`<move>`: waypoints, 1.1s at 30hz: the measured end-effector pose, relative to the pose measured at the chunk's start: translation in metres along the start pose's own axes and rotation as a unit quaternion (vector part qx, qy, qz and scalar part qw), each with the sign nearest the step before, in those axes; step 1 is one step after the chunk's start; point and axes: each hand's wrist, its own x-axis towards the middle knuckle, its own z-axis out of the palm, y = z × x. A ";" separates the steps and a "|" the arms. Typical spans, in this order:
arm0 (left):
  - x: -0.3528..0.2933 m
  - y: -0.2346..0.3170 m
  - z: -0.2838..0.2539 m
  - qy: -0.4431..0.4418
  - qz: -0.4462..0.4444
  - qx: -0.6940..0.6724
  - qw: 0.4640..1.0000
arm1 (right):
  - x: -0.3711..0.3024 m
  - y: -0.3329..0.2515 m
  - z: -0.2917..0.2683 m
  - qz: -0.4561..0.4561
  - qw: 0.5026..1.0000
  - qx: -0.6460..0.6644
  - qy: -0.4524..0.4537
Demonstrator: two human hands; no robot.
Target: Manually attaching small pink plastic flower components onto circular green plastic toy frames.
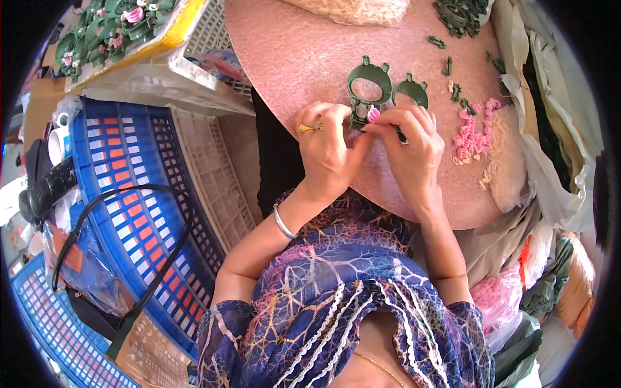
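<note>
Over the round pink table (pixel 284 64), my left hand (pixel 326 145) is closed around the lower part of a green plastic piece with a large round ring (pixel 369 83). A small pink rose (pixel 374 114) sits at the base of that ring. My right hand (pixel 411 139) pinches at the rose with thumb and forefinger. Just beyond the right hand's fingers is a second green ringed piece (pixel 411 92); its lower part is hidden, so I cannot tell whether the hand touches it.
Small green parts (pixel 448 66), pink roses (pixel 472 139) and cream bits (pixel 486 178) lie to the right. More green pieces (pixel 458 16) are heaped at the far right. A tray of finished-looking green pieces (pixel 110 39) stands at far left, above a blue basket (pixel 139 187).
</note>
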 end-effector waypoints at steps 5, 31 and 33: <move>0.001 0.001 -0.001 0.023 0.026 -0.029 0.999 | 0.003 -0.006 -0.001 -0.034 0.997 -0.063 -0.027; -0.013 -0.015 0.010 0.195 -0.074 -0.184 0.961 | 0.046 0.012 0.010 -0.105 0.974 -0.163 -0.120; -0.013 -0.016 0.010 0.184 -0.072 -0.166 0.966 | 0.044 0.015 0.012 -0.125 0.963 -0.157 -0.180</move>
